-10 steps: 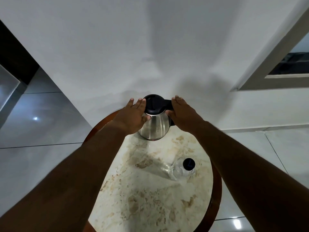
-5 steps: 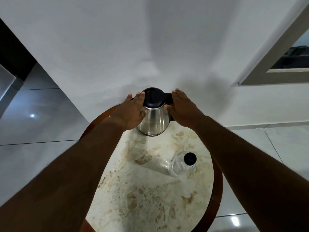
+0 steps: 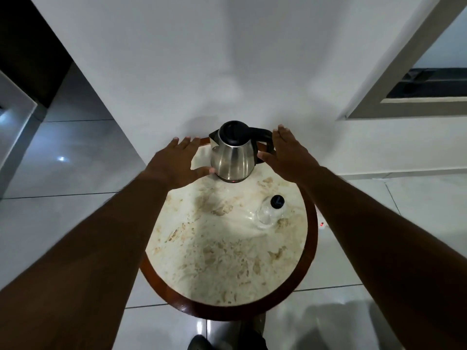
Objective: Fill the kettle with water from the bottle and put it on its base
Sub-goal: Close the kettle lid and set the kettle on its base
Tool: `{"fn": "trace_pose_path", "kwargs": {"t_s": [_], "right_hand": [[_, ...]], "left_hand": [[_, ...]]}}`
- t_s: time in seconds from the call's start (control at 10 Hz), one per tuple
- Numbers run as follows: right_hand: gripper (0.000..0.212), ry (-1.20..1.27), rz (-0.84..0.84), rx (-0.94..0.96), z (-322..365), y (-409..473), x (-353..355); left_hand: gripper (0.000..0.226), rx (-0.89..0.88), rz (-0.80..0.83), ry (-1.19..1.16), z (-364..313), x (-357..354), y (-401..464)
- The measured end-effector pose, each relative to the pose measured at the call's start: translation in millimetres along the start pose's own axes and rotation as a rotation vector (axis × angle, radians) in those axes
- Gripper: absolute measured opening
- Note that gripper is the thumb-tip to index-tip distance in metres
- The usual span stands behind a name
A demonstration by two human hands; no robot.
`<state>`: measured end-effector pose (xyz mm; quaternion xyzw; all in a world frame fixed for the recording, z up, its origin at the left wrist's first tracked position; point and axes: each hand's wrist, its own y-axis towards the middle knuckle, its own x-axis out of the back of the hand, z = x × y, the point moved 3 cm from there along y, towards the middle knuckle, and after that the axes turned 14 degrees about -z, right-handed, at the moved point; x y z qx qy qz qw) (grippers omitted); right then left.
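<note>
Two hands: both reach out over the far end of the round desk (image 3: 227,261), one on each side of the kettle (image 3: 233,157).
Left hand (image 3: 177,161): palm down, fingers spread and straight, gripping nothing; the thumb tip sits right at the kettle's lower left side, and whether it touches is hard to tell.
Right hand (image 3: 288,154): flat and spread as well, holding nothing; it sits just beside the black handle (image 3: 264,137), thumb pointing toward the steel body.
Arms: both stretched long from the lower corners, nearly straight.
Kettle: upright at the far edge of the desk near the white wall (image 3: 177,59), black lid shut, a small red light at its bottom rim.
Bottle (image 3: 269,213): clear, black cap on, standing on the right part of the desk, well apart from either hand.
Floor (image 3: 63,160): pale glossy tiles.
</note>
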<state>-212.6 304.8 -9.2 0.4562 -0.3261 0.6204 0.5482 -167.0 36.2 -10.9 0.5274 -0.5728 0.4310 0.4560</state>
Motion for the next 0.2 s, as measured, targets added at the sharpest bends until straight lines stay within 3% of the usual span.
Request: {"fn": "trace_pose_path", "kwargs": {"t_s": [0.2], "right_hand": [[0.079, -0.006, -0.019, 0.027, 11.4, -22.3, 20.0]], "left_hand": [[0.117, 0.012, 0.005, 0.014, -0.9, 32.9, -25.0]]}}
